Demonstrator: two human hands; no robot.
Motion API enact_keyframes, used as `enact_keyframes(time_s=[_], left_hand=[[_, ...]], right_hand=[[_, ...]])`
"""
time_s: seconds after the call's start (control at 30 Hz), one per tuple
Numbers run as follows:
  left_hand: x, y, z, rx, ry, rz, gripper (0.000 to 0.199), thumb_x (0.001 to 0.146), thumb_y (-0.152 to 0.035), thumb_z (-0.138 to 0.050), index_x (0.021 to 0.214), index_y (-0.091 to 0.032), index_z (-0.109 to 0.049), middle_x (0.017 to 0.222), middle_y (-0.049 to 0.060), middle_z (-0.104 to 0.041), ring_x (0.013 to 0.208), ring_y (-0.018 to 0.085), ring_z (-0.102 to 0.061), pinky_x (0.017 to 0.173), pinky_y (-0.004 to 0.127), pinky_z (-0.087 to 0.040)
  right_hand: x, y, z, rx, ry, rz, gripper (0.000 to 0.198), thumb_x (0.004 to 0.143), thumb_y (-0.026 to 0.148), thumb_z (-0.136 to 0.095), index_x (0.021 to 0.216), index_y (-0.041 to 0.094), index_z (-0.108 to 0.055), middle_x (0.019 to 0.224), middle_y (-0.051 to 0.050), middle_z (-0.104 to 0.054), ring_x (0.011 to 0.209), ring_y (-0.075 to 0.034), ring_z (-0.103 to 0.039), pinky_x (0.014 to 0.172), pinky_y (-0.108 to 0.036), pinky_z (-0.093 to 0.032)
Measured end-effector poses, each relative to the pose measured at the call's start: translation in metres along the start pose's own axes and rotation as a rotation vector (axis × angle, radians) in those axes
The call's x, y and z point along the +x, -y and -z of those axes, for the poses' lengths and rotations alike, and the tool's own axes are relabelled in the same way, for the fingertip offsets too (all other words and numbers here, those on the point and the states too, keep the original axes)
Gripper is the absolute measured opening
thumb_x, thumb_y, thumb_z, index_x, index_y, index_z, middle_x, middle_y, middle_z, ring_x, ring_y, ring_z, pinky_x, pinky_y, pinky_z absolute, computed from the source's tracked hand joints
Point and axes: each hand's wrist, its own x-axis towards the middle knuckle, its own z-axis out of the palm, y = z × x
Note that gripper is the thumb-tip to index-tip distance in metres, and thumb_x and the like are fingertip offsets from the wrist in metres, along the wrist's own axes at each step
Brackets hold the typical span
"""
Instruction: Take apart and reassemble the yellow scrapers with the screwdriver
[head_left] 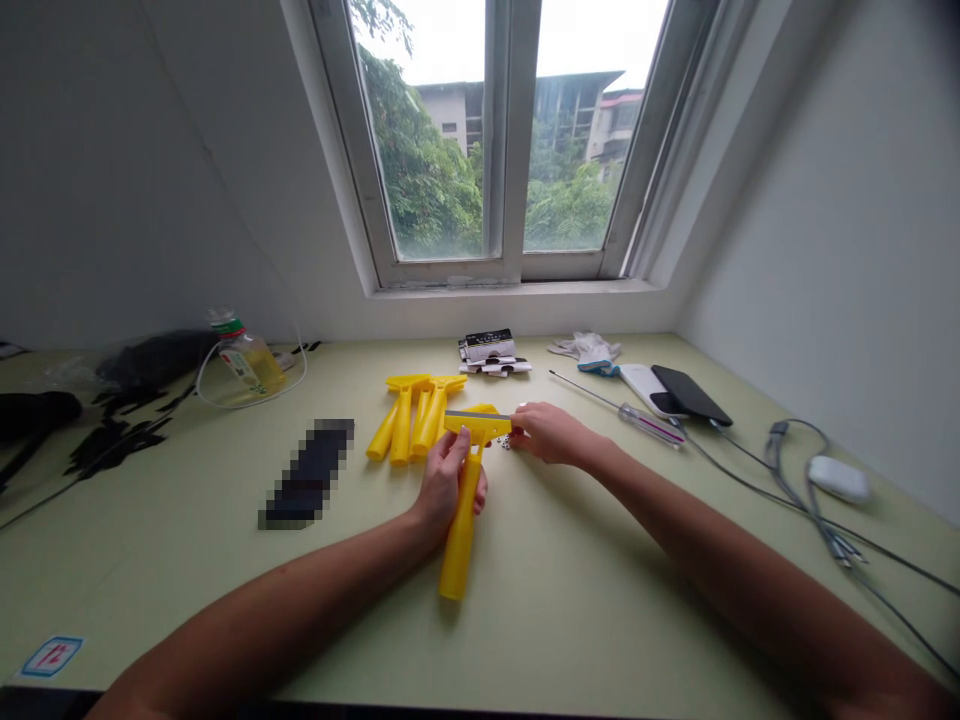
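A yellow scraper with a grey metal blade along its head is held in my left hand, which is closed around the neck with the thumb on the front. The handle points down toward me. My right hand is at the right end of the blade, its fingers bent together over a small pile of screws. Its fingertips are partly hidden, so what they pinch cannot be made out. More yellow scrapers lie together just left of and behind my left hand.
A screwdriver lies to the right, near gloves, a black phone, grey cables and a white case. Small boxes sit below the window. Leftward are a pixelated dark object and a bottle.
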Motion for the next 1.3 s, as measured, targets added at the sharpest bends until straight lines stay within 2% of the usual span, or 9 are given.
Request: enact_keyframes(time_s=[0.13,0.33,0.43,0.57,0.73,0.87,1.07,1.2,1.3], left_hand=[[0.0,0.001,0.002,-0.044,0.025,0.016,0.045,0.081,-0.065,-0.053,0.09,-0.022,-0.045,0.043,-0.007,-0.049,0.031,0.011,-0.043,0.034,0.019,-0.033],[0.001,0.003,0.005,-0.177,0.063,0.04,0.045,0.085,-0.061,-0.046,0.1,-0.02,-0.052,0.055,-0.003,-0.053,0.037,0.01,-0.046,0.036,0.02,-0.035],[0.001,0.0,0.003,-0.246,0.068,0.016,0.043,0.085,-0.057,-0.047,0.104,-0.019,-0.054,0.067,0.0,-0.057,0.042,0.011,-0.049,0.035,0.02,-0.036],[0.001,-0.001,0.0,-0.311,0.039,0.001,0.035,0.083,-0.05,-0.048,0.098,-0.019,-0.054,0.089,0.005,-0.062,0.046,0.01,-0.052,0.033,0.021,-0.036],[0.001,-0.002,-0.001,-0.331,0.01,0.025,0.026,0.081,-0.043,-0.049,0.093,-0.019,-0.05,0.084,0.003,-0.06,0.045,0.011,-0.051,0.033,0.021,-0.035],[0.0,-0.004,-0.002,-0.333,0.027,0.036,0.026,0.082,-0.04,-0.049,0.096,-0.018,-0.051,0.09,0.004,-0.059,0.046,0.01,-0.05,0.034,0.021,-0.036],[-0.002,-0.005,-0.003,-0.337,0.156,0.108,0.03,0.087,-0.042,-0.049,0.095,-0.014,-0.055,0.094,0.008,-0.058,0.055,0.01,-0.05,0.042,0.022,-0.039],[-0.005,-0.006,-0.005,-0.273,0.171,0.034,0.021,0.087,-0.034,-0.055,0.1,-0.019,-0.048,0.094,0.005,-0.059,0.058,0.01,-0.05,0.045,0.02,-0.038],[-0.007,-0.008,-0.007,-0.21,0.141,-0.002,0.026,0.085,-0.031,-0.063,0.097,-0.023,-0.041,0.095,0.003,-0.06,0.061,0.01,-0.052,0.048,0.02,-0.039]], right_hand=[[0.0,0.002,0.0,-0.01,-0.001,0.018,0.014,0.087,0.023,-0.057,0.084,0.018,-0.07,0.085,-0.008,-0.071,0.078,-0.02,-0.064,0.072,-0.028,-0.043],[-0.002,-0.001,0.005,0.012,-0.002,-0.006,0.013,0.087,0.021,-0.056,0.089,0.019,-0.069,0.09,-0.007,-0.07,0.08,-0.019,-0.063,0.073,-0.028,-0.045],[-0.002,-0.001,0.005,0.016,0.003,-0.011,0.015,0.088,0.022,-0.055,0.091,0.019,-0.07,0.094,-0.008,-0.07,0.082,-0.019,-0.064,0.074,-0.028,-0.045],[-0.001,0.001,0.003,0.017,0.006,-0.019,0.015,0.089,0.025,-0.056,0.09,0.019,-0.07,0.093,-0.008,-0.07,0.081,-0.02,-0.064,0.074,-0.029,-0.045],[-0.001,0.0,0.0,0.013,-0.008,-0.058,0.017,0.09,0.024,-0.053,0.092,0.019,-0.069,0.097,-0.008,-0.07,0.085,-0.02,-0.064,0.073,-0.028,-0.044],[0.0,-0.001,-0.003,0.014,-0.006,-0.068,0.017,0.09,0.024,-0.053,0.085,0.019,-0.068,0.092,-0.008,-0.069,0.083,-0.019,-0.063,0.072,-0.027,-0.043],[0.0,-0.002,-0.004,0.055,-0.015,-0.071,0.012,0.086,0.02,-0.054,0.08,0.017,-0.065,0.087,-0.009,-0.068,0.079,-0.02,-0.062,0.069,-0.028,-0.041],[-0.002,-0.006,0.009,0.141,-0.05,-0.076,0.012,0.085,0.019,-0.054,0.08,0.018,-0.064,0.083,-0.007,-0.069,0.075,-0.017,-0.061,0.067,-0.027,-0.042],[-0.006,-0.008,0.032,0.225,-0.109,-0.079,0.012,0.087,0.023,-0.053,0.086,0.019,-0.064,0.081,-0.003,-0.07,0.072,-0.014,-0.061,0.069,-0.025,-0.045]])
